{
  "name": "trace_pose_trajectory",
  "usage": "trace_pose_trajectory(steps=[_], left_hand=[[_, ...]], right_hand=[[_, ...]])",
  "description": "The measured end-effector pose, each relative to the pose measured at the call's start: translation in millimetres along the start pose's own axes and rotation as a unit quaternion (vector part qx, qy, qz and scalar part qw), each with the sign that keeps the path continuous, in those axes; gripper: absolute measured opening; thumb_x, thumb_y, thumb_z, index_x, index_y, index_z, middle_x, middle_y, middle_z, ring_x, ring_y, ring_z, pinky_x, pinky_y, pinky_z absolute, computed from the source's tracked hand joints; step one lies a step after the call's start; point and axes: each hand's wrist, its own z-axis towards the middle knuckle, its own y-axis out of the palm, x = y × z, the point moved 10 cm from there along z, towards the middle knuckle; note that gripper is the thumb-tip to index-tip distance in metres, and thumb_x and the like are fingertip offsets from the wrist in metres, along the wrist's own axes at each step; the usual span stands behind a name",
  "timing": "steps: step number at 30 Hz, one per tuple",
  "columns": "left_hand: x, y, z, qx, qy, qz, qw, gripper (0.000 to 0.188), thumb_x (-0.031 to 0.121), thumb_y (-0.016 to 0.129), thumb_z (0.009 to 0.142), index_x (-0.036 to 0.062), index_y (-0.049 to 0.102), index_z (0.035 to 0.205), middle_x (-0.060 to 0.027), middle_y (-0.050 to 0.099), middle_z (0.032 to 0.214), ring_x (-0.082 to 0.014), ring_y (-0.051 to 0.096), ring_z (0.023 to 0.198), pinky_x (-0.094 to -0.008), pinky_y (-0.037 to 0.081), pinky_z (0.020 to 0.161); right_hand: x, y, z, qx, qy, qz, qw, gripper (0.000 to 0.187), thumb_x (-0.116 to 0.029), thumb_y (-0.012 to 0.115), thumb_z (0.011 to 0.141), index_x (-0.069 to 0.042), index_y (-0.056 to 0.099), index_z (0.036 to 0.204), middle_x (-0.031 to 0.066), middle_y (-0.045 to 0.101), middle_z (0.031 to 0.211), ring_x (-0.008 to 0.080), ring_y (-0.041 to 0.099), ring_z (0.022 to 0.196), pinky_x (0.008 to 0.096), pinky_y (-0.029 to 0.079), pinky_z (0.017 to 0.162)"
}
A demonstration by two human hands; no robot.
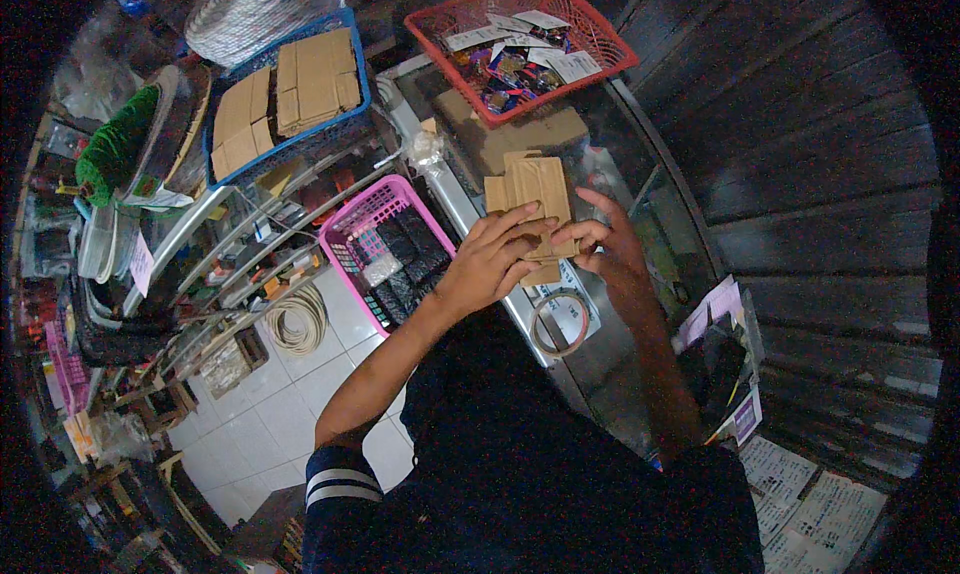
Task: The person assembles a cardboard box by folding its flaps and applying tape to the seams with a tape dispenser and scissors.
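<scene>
Left hand (488, 259) palm down, fingers (512, 220) extended rightward; right hand (612, 244) beside it, index finger (596, 202) raised, others bent. Both forearms (385, 369) bare.

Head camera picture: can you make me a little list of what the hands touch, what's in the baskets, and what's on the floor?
Left hand: on folded cardboard
Right hand: fingertips at the same cardboard, index finger raised
Red basket: small packets, white cards
Blue basket: flattened brown cardboard pieces
Pink basket: black bundles, one pale bundle
Tiled floor: cream coil
</scene>
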Motion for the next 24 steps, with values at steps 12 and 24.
trace_pose_trajectory(steps=[12,24], left_hand=[[1.9,-0.2,0.1,0.014,0.021,0.012,1.0,0.026,0.025,0.069,0.093,0.007,0.068,0.111,-0.0062,0.059,0.145,-0.0316,0.043,0.145,-0.0488,0.039,0.111],[12.6,-7.0,1.8,0.028,0.056,0.035,0.997,0.03,0.02,0.072,0.089,0.0087,0.067,0.117,-0.0069,0.058,0.144,-0.0325,0.045,0.143,-0.048,0.043,0.106]], right_hand=[[-6.8,5.2,-3.9,0.002,0.006,-0.083,0.997,0.035,-0.005,0.058,0.081,-0.001,0.065,0.115,0.0105,0.049,0.143,0.0118,0.055,0.089,0.0273,0.047,0.086],[-2.1,9.3,-6.9,0.003,-0.026,-0.131,0.991,0.077,0.004,0.051,0.078,0.0,0.034,0.153,0.0125,0.07,0.109,0.0191,0.062,0.081,0.0326,0.053,0.081]])
